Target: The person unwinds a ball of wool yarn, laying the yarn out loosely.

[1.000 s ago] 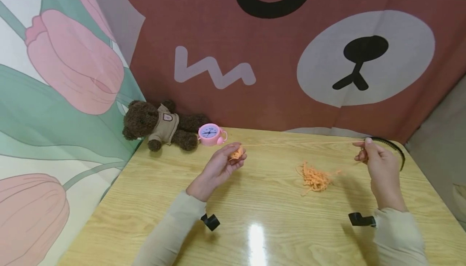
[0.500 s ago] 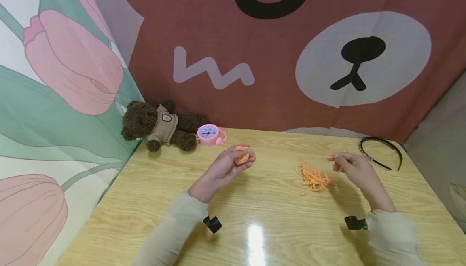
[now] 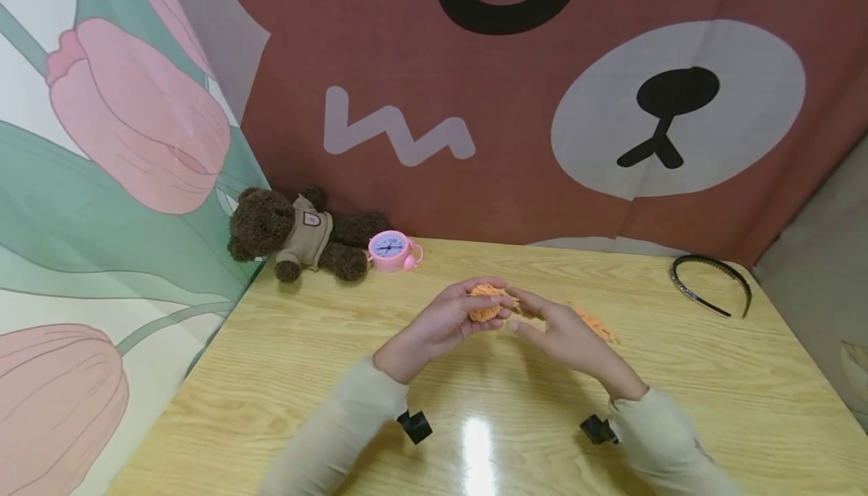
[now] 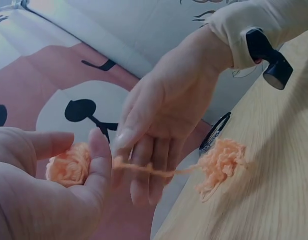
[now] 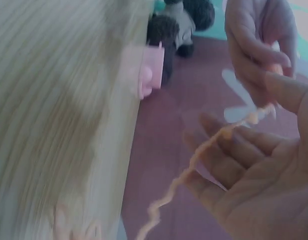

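A small ball of orange yarn (image 3: 484, 304) is held in my left hand (image 3: 434, 329), between the thumb and fingers. Close to its right is my right hand (image 3: 576, 338), thumb and forefinger spread apart. In the right wrist view, a yarn strand (image 5: 174, 187) crosses in front of that hand's loosely bent fingers and runs up toward the left hand. The left wrist view shows the strand leading to a loose heap of orange yarn (image 4: 221, 162) on the table. From the head, part of this heap is hidden behind the right hand.
A brown teddy bear (image 3: 308, 236) lies at the back left of the wooden table (image 3: 271, 405), beside a pink alarm clock (image 3: 389, 249). At the back right lies a black headband (image 3: 698, 296). Printed cloth (image 3: 508, 202) hangs behind.
The right hand has come left from the far right, where it pinched a taut strand, and its fingers have spread. The left hand has shifted right with the yarn ball.
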Action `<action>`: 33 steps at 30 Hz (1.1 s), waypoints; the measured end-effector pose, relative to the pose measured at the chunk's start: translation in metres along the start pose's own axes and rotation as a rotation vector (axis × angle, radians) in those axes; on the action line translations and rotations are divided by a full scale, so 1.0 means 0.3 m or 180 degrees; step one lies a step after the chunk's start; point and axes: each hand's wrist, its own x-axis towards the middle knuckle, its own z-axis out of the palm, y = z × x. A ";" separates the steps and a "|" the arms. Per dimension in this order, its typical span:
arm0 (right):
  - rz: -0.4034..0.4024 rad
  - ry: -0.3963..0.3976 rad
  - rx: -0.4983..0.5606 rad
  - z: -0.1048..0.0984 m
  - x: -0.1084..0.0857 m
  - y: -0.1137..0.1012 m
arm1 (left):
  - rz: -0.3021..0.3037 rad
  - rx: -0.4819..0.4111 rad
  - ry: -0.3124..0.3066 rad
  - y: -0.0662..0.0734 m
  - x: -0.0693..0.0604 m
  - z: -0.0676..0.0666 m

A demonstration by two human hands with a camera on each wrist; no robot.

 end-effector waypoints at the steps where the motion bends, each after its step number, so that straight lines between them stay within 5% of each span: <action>1: 0.0001 -0.0045 0.0014 0.006 0.004 -0.008 | -0.0013 0.0020 -0.0012 -0.002 0.001 0.002; 6: 0.0016 0.0071 0.0192 -0.019 -0.002 -0.009 | -0.0056 0.0076 0.0052 -0.009 0.004 -0.005; 17: 0.0254 0.1349 0.0566 -0.171 -0.064 0.047 | -0.0058 -0.0044 0.0251 -0.011 -0.002 -0.046; 23: 0.0342 0.1694 0.0730 -0.222 -0.088 0.073 | -0.0033 0.0039 0.0370 -0.013 0.004 -0.051; 33: 0.0336 0.2314 0.1730 -0.275 -0.125 0.117 | 0.0066 -0.0130 0.0679 -0.017 -0.003 -0.078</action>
